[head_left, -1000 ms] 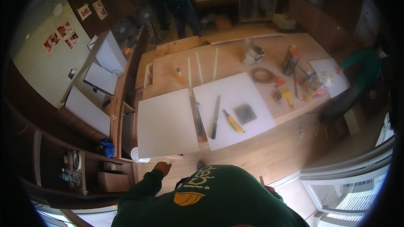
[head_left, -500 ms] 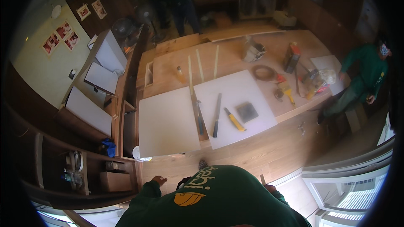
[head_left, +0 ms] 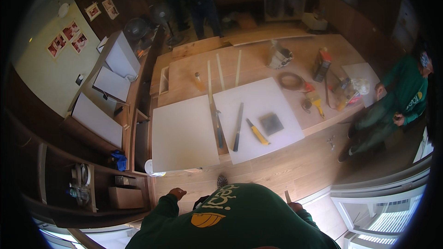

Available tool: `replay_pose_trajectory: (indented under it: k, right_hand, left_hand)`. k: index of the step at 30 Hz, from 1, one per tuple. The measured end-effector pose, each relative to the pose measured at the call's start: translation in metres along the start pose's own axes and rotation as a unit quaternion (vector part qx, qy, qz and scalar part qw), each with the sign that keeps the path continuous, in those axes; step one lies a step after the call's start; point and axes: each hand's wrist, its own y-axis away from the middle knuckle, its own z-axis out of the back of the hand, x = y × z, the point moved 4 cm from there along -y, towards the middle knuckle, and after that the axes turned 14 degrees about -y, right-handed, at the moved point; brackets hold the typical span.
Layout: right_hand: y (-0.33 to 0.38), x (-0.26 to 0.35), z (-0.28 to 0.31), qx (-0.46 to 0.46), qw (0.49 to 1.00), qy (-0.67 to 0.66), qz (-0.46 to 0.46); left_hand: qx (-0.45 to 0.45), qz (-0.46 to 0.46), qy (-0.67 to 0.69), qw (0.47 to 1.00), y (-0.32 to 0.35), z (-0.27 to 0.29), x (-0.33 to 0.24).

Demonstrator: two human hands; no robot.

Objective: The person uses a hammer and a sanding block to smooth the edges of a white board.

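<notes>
Head view: standing back from the near edge of the table [head_left: 258,71]. Gripping a thin pale strip [head_left: 287,197] in the right hand [head_left: 296,207], over the floor [head_left: 258,163], apart from the table's near edge; lower part hidden from sight. Holding the left hand [head_left: 177,193] loosely bent below the near left corner, with nothing visible in it. For good handling, judged best to grip firmly, keep the free end steady and clear of the white panel [head_left: 286,127] at the near edge. Mind the long dark tool [head_left: 238,127] and yellow tool [head_left: 257,132] lying there, easily knocked. Allow room for the co-worker [head_left: 410,83] by the right edge.
</notes>
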Motion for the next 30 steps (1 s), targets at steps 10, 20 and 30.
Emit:
replay_pose_trajectory:
  k: [10, 20, 30]
  right_hand:
    - [0.010, 0.001, 0.000, -0.011, 0.999, -0.028, -0.030]
    - [0.010, -0.002, 0.006, -0.010, 0.999, -0.025, -0.033]
    - [0.007, 0.003, 0.011, -0.039, 0.995, -0.089, -0.038]
  left_hand:
    - [0.009, -0.005, -0.016, 1.000, 0.000, -0.006, 0.014]
    - [0.007, 0.005, 0.010, 1.000, -0.006, -0.003, 0.000]
    - [0.016, 0.017, 0.002, 1.000, -0.008, -0.003, 0.000]
